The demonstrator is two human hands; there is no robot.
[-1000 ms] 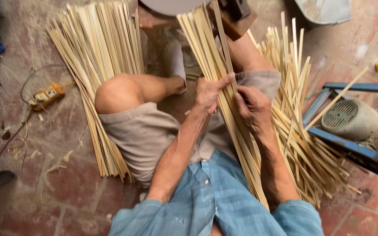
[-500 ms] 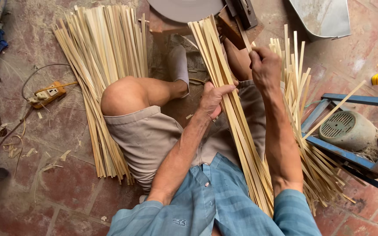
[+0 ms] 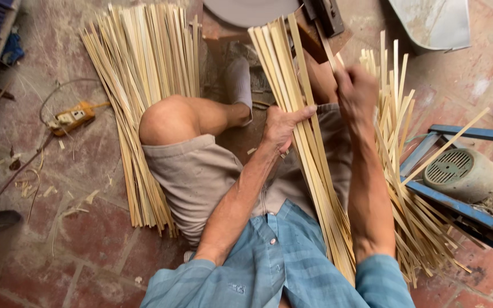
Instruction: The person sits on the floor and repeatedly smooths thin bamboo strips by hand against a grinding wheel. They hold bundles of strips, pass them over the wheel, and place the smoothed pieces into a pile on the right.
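A bundle of long pale bamboo strips (image 3: 303, 142) lies across my lap, slanting from my waist toward a wooden block (image 3: 322, 28) ahead. My left hand (image 3: 283, 126) rests on the bundle's left side, fingers spread over the strips. Farther forward, my right hand (image 3: 356, 94) is closed around a single thin strip (image 3: 326, 48) that points at the block. I sit on the floor with my left knee (image 3: 166, 120) raised.
A neat pile of bamboo strips (image 3: 141, 102) lies on the brick floor at left, a looser heap (image 3: 412, 194) at right. A yellow power socket with cable (image 3: 69, 118) sits far left. A blue metal frame with a grey motor (image 3: 463, 174) stands at right.
My right hand has moved forward along the bundle, from beside my left hand to near the wooden block, drawing one strip with it. My left hand has stayed on the bundle.
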